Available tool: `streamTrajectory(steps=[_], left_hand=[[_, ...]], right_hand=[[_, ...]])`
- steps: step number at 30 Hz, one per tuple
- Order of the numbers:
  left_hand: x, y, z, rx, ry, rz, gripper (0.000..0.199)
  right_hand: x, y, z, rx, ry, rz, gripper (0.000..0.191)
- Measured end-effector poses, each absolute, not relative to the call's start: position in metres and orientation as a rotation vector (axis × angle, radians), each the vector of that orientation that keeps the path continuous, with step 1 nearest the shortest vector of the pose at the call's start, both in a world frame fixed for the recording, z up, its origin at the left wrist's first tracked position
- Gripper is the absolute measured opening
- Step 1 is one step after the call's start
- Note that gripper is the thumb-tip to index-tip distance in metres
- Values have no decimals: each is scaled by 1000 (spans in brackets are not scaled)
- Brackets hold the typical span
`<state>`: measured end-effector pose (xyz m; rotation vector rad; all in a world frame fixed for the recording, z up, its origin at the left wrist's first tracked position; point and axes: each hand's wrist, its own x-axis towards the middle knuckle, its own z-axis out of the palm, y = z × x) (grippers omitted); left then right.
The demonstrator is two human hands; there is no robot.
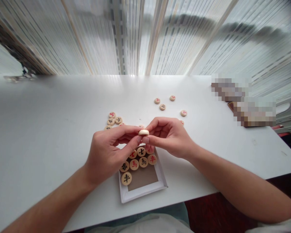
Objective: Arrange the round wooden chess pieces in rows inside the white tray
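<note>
A round wooden Chinese chess piece is pinched edge-on between both hands, its marked face hard to see. My left hand grips it from the left with thumb and fingers; my right hand holds it from the right the same way. Just below lies a shallow white box with a brown floor, partly covered by my hands. Inside are rows of pieces, among them a black-marked piece alone in the nearest row, a red-marked piece and another red one.
Loose pieces lie beyond my hands on the white table: a cluster at left with a red-marked piece, and several at right near a black-marked piece. Blurred-out objects sit at the right edge. Blinds hang behind.
</note>
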<state>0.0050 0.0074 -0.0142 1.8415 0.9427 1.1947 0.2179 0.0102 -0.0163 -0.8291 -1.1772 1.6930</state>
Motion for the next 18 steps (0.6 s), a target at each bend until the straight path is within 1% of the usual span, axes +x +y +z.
streamTrajectory(steps=[2,7,14,18], left_hand=[[4,8,-14,1906,963,1205,16],[4,8,-12,2027,976,1261,16],[4,7,-14,1997,964,1274,21],[4,6,-15,1980,980,1274,24]], right_hand=[[218,10,-16,-831,-1200,1633,37],[217,10,-18,-823,-1263,1510,27],[218,9,-20,-827,-1338,1407,25],[220,8,-22,-821,-1423,1286,24]])
